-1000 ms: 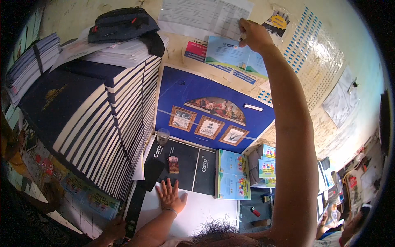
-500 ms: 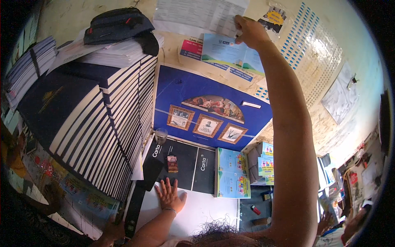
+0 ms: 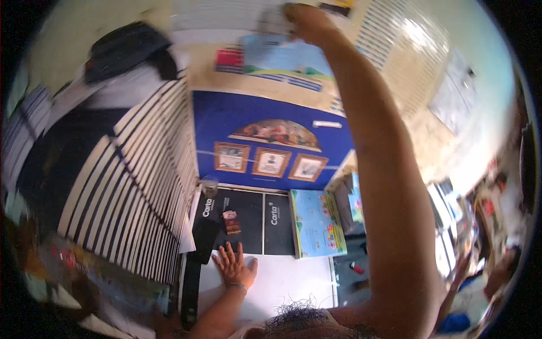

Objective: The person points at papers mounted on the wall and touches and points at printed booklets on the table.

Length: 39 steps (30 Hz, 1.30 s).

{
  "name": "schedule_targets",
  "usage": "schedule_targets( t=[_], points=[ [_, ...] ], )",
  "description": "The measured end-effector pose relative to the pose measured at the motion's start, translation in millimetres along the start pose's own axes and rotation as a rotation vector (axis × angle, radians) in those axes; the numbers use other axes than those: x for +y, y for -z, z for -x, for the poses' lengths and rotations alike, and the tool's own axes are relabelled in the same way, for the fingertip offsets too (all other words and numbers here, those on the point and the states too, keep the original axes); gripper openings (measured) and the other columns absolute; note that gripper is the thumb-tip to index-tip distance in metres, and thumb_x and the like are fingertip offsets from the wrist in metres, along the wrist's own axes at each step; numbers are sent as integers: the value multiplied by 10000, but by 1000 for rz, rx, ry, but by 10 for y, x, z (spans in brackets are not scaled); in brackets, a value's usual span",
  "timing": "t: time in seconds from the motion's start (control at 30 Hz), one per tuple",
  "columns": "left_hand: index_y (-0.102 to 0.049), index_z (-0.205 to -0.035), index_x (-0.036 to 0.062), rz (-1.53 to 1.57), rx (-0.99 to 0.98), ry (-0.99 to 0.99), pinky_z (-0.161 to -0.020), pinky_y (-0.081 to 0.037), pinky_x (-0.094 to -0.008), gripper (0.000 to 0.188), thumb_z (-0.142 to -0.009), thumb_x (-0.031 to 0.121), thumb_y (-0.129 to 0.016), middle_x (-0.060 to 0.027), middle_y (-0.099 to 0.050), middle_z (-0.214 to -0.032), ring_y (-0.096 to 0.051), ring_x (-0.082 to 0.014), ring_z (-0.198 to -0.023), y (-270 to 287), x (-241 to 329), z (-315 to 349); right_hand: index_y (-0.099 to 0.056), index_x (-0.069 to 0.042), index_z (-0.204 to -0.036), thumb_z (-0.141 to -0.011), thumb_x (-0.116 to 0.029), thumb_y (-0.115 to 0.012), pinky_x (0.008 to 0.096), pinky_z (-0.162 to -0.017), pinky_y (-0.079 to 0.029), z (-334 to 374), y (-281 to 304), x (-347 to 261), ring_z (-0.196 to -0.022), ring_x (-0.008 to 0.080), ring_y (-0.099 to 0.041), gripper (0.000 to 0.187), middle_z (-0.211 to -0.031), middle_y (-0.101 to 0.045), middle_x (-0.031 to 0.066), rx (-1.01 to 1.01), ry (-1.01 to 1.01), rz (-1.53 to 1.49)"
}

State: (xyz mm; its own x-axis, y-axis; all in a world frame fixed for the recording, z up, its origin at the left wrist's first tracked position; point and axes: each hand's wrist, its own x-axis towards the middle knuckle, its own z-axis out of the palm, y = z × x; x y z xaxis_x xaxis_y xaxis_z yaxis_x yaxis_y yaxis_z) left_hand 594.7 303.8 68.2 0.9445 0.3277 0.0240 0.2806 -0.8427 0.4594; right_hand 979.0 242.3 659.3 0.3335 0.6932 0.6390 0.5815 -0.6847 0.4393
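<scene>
My left hand (image 3: 233, 266) lies flat with spread fingers on a white sheet (image 3: 282, 274) on the desk. Just past its fingertips, a small dark red pack (image 3: 231, 223) rests on a black board. Beside that hand lies a black, flat, phone-like thing (image 3: 204, 240). My right arm reaches up to the wall, where my right hand (image 3: 311, 24) is at a printed white paper (image 3: 220, 17). Its fingers are bent and blurred, so whether they pinch the paper is unclear. Directly below that hand is a light blue poster (image 3: 282, 56).
A tall stack of dark-covered books (image 3: 130, 186) stands at left, a dark bag (image 3: 127, 48) on top. Behind the desk is a blue board (image 3: 220, 121) with framed pictures. A clear cup (image 3: 209, 185), a blue-green booklet stack (image 3: 319, 223) and a red lighter (image 3: 357, 268) are nearby. Another person (image 3: 480, 288) is at far right.
The whole view has shifted, so wall and desk things appear further left and higher, with blur. My right hand stays by the wall paper; my left hand remains flat on the sheet.
</scene>
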Motion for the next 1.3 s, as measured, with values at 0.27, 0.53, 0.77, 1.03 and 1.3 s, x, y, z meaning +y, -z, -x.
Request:
schedule_targets(
  t=[0.27,0.53,0.77,1.03,1.3],
  points=[
    [-314,-1686,140,-93,-55,43,-1285,28,-666,891,-971,595,-590,-244,-176,-1761,-78,-462,-1632,43,81,-8,-687,-109,-1208,-691,-143,-921,515,-945,-594,-83,-100,-159,-1136,412,-718,568,-1150,-749,201,32,-33,18],
    [-281,-1701,173,-127,-98,98,-1291,31,-650,877,-998,625,-544,-214,-129,-1780,-45,-433,-1646,123,81,-18,-666,-195,-1374,-782,-141,-890,500,-985,-602,-26,118,-374,-1203,378,-714,635,-1263,-745,153,-88,-90,15],
    [-274,-1706,236,-200,-136,102,-1297,-28,-657,747,-1059,501,-537,-165,-127,-1791,-89,-419,-1645,197,146,-19,-634,-139,-1380,-715,-182,-933,522,-920,-592,-146,-29,-284,-1133,413,-725,730,-1187,-752,170,-80,-103,-34],
    [-306,-1695,172,-154,-195,109,-1301,47,-626,862,-989,600,-556,-221,-167,-1772,-70,-423,-1648,160,146,-42,-630,-150,-1406,-724,-148,-914,520,-927,-592,-24,21,-279,-1155,411,-720,739,-1185,-751,174,-70,-109,-18],
    [-276,-1704,174,-98,-84,97,-1298,67,-624,868,-1000,625,-511,-211,-141,-1780,-42,-419,-1650,111,68,-12,-722,-111,-1181,-793,-187,-838,516,-939,-598,-164,-55,-225,-1107,400,-730,413,-1140,-765,179,0,28,26]
  ],
)
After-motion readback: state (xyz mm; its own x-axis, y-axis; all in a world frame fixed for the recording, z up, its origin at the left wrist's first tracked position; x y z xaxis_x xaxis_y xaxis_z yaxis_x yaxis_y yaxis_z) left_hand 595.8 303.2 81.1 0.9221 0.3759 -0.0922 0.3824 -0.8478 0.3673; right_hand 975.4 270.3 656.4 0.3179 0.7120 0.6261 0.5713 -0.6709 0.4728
